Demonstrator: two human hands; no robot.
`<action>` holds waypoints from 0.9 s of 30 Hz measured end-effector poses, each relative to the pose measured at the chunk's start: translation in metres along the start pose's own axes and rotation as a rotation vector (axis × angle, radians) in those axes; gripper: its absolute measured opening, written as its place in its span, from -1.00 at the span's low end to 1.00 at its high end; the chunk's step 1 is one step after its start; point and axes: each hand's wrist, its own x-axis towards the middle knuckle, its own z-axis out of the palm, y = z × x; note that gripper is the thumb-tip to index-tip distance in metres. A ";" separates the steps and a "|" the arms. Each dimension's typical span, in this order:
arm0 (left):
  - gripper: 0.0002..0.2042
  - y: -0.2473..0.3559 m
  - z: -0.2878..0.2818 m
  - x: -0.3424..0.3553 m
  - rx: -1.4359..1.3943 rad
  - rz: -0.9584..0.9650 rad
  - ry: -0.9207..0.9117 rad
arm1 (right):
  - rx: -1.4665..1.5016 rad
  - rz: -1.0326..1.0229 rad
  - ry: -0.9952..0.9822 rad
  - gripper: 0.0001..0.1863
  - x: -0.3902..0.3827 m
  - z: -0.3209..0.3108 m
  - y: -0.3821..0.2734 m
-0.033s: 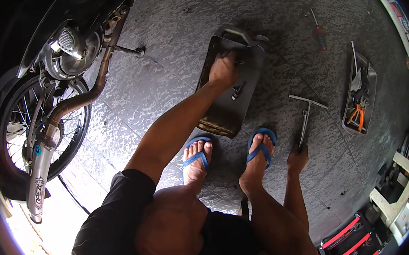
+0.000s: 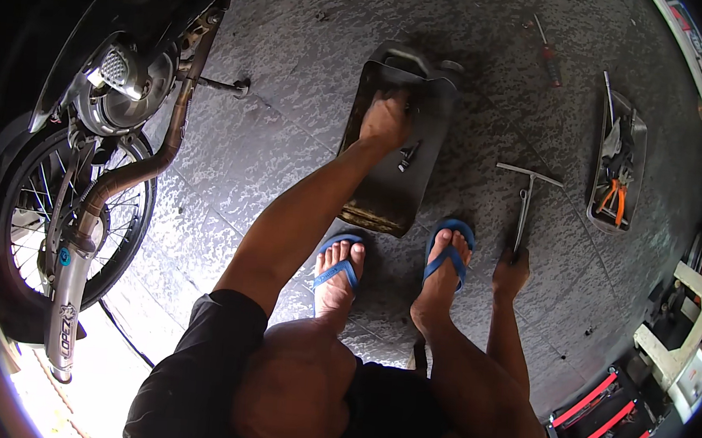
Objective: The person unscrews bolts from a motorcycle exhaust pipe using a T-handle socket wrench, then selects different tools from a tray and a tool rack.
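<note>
Below, left hand (image 2: 385, 122) rests in dark rectangular tray (image 2: 385, 197).

left hand (image 2: 385, 122) in dark oil pan (image 2: 386, 185) | right hand (image 2: 511, 272) on T-wrench (image 2: 525, 199) | motorcycle (image 2: 103, 161) left

motorcycle (image 2: 84, 192) left, tool tray (image 2: 620, 160) right
</note>
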 end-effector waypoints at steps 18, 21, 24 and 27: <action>-0.80 0.020 -0.052 -0.094 0.051 0.034 -0.634 | -0.082 0.105 -0.054 -0.64 0.010 -0.011 0.004; -0.81 0.034 -0.060 -0.100 0.120 0.029 -0.704 | -0.067 0.101 -0.048 -0.64 0.008 -0.013 0.002; -0.78 0.042 -0.057 -0.107 0.173 0.008 -0.737 | -0.059 0.107 -0.048 -0.62 0.010 -0.012 0.000; -0.75 0.031 -0.041 -0.114 0.201 0.017 -0.707 | -0.041 0.115 -0.072 -0.62 0.009 -0.009 0.001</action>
